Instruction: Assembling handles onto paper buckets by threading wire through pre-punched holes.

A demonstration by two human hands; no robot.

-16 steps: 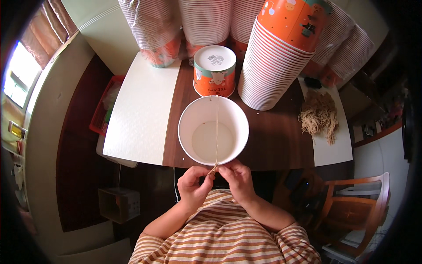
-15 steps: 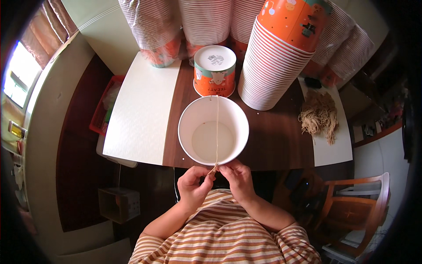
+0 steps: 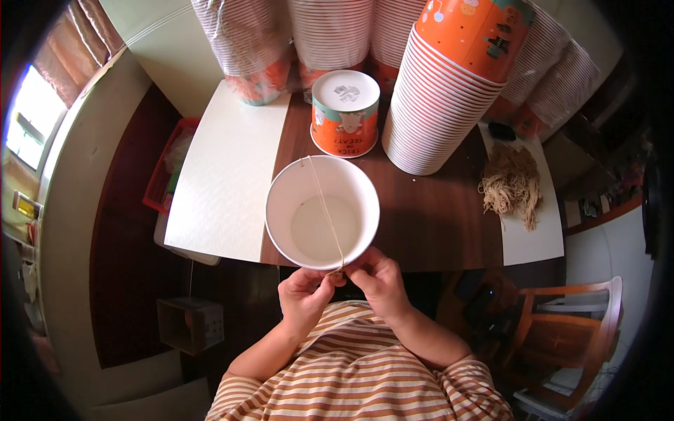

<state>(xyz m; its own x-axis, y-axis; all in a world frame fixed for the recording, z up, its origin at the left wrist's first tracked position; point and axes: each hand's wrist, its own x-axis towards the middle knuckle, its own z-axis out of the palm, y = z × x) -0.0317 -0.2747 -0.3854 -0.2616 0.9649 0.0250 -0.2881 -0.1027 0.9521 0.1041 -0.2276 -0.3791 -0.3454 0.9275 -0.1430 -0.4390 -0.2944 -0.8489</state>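
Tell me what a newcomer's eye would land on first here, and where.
Probably the open white bucket at the table's near edge, with a thin string across its mouth and the left hand and right hand at its near rim. Next, likely the tall leaning stack of nested buckets behind it to the right, then the tan heap of strands on the table's right side.

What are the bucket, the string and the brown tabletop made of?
The bucket looks like coated paperboard, maybe plastic: smooth, white, with a rounded rim. The string seems dull cotton or jute, being thin and beige. The brown tabletop looks like wood or laminate: satiny, with streaky grain.
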